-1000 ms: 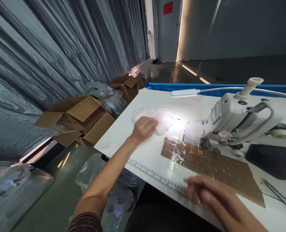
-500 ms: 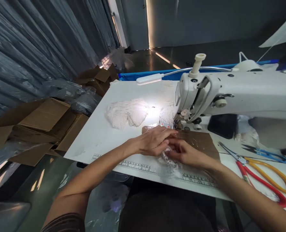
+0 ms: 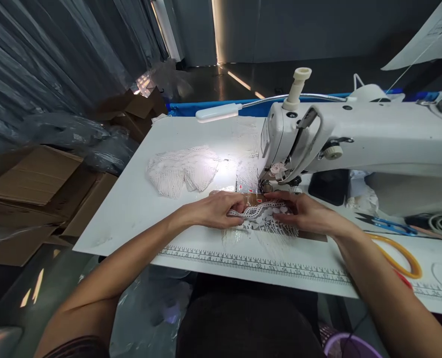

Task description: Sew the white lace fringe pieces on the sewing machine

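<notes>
A strip of white lace (image 3: 264, 216) stretches between my two hands, just in front of the needle area of a white sewing machine (image 3: 318, 139). My left hand (image 3: 223, 209) is closed in a pinch on the lace's left end. With thumb and fingers, my right hand (image 3: 303, 214) grips the right part of the same piece. Beneath the lace lies brown card or tape (image 3: 256, 200), largely covered by lace and hands. More white lace (image 3: 183, 171) lies in a loose heap at the left, under the machine's lamp (image 3: 219, 113).
Yellow-handled scissors (image 3: 396, 253) lie half behind my right forearm, with blue snips (image 3: 388, 224) beyond. A printed ruler (image 3: 236, 262) runs along the table's front edge. Open cardboard boxes (image 3: 30, 174) stand at the left; a purple basket (image 3: 351, 345) is below.
My hands have moved apart, and the bunched lace is now spread out between them. The view has shifted slightly to the right; my right forearm now covers much of the scissors.
</notes>
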Action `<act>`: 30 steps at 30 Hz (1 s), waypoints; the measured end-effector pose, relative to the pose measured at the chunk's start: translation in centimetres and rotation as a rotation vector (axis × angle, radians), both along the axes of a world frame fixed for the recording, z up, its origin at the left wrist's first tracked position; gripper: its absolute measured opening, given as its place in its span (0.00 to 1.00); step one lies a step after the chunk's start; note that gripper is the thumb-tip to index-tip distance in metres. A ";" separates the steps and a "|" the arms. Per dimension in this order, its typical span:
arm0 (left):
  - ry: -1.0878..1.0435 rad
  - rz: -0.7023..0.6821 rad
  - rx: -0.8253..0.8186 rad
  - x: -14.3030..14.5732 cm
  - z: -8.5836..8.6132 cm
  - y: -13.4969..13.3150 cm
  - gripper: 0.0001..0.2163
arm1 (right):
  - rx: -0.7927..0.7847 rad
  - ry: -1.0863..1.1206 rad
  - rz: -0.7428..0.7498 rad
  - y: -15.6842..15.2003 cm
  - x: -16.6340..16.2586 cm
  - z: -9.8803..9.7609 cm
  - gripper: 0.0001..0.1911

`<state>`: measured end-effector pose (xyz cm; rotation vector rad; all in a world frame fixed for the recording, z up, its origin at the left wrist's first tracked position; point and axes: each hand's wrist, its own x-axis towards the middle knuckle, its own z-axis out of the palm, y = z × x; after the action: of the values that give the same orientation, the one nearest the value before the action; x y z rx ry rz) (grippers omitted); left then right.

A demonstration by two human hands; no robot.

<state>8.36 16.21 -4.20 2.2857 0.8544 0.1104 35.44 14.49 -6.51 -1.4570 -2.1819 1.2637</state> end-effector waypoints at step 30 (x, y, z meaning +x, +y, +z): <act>-0.045 -0.041 0.602 3.3 -5.1 9.3 0.13 | 0.156 0.012 -0.311 -0.9 0.5 -1.9 0.23</act>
<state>11.65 25.49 -9.29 2.8401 0.8275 0.4516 35.94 13.56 -8.46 -1.6381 -1.9029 0.9727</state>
